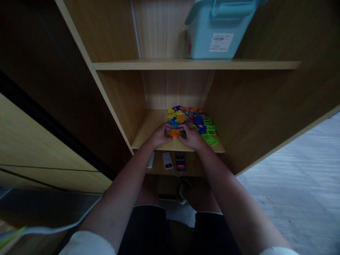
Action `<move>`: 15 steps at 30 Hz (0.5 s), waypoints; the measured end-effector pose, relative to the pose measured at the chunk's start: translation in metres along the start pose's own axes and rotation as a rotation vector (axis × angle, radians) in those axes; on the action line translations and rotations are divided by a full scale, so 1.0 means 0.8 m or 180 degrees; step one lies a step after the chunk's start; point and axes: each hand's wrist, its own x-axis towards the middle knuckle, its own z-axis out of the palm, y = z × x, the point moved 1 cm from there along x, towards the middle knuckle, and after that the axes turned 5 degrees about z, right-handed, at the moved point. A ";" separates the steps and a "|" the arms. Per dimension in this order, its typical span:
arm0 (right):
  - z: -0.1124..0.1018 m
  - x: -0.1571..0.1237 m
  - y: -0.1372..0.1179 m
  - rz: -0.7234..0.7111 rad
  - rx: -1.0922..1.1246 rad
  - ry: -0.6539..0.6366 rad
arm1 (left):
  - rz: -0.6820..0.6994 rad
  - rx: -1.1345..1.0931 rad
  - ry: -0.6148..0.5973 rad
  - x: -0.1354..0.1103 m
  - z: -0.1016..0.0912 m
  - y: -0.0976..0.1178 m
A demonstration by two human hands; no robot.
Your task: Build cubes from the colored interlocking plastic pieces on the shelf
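Note:
My left hand (160, 135) and my right hand (191, 136) meet over an orange toothed plastic piece (175, 133) near the front edge of a wooden shelf (148, 132). Fingers of both hands are curled and pinch the piece from either side. Just behind them lies a pile of colourful interlocking plastic pieces (195, 122), green, blue, yellow, purple, orange and red, spread toward the shelf's right side.
A light blue lidded storage bin (216, 32) with a white label stands on the shelf above. On the lower shelf lie a phone (180, 162), a white power bank (167, 160) with a cable and another white device (151, 160). Grey floor lies to the right.

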 end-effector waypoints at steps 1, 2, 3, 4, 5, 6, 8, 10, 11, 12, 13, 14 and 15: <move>-0.001 0.000 -0.001 0.0000 -0.0009 -0.0016 | 0.0014 0.0026 0.0007 0.000 0.000 0.000; -0.001 0.000 -0.002 -0.0004 -0.0018 -0.0025 | 0.0030 0.0051 0.0021 0.000 0.000 -0.001; -0.002 0.001 -0.004 -0.0015 -0.0028 -0.0033 | 0.0041 0.0069 0.0029 0.000 0.000 -0.002; -0.003 0.001 -0.005 -0.0027 -0.0037 -0.0037 | 0.0046 0.0086 0.0030 0.000 0.000 -0.004; -0.003 0.001 -0.006 -0.0037 -0.0046 -0.0039 | 0.0047 0.0108 0.0027 0.000 0.000 -0.005; -0.003 0.001 -0.006 -0.0043 -0.0048 -0.0040 | 0.0044 0.0130 0.0024 0.000 0.000 -0.007; -0.003 0.001 -0.007 -0.0045 -0.0038 -0.0044 | 0.0032 0.0180 0.0025 0.000 0.000 -0.008; -0.003 0.001 -0.008 -0.0044 -0.0021 -0.0045 | 0.0027 0.0206 0.0025 0.000 -0.001 -0.007; -0.003 0.001 -0.008 -0.0047 -0.0010 -0.0046 | 0.0032 0.0200 0.0014 0.001 -0.001 -0.006; -0.003 0.001 -0.008 -0.0054 0.0000 -0.0047 | 0.0045 0.0187 -0.0001 0.001 -0.001 -0.005; -0.003 0.001 -0.007 -0.0063 0.0007 -0.0049 | 0.0062 0.0174 -0.0017 0.001 -0.002 -0.003; -0.003 0.001 -0.007 -0.0076 0.0010 -0.0049 | 0.0081 0.0163 -0.0028 0.001 -0.002 -0.002; -0.003 0.001 -0.007 -0.0091 0.0006 -0.0049 | 0.0093 0.0162 -0.0031 0.001 -0.002 -0.001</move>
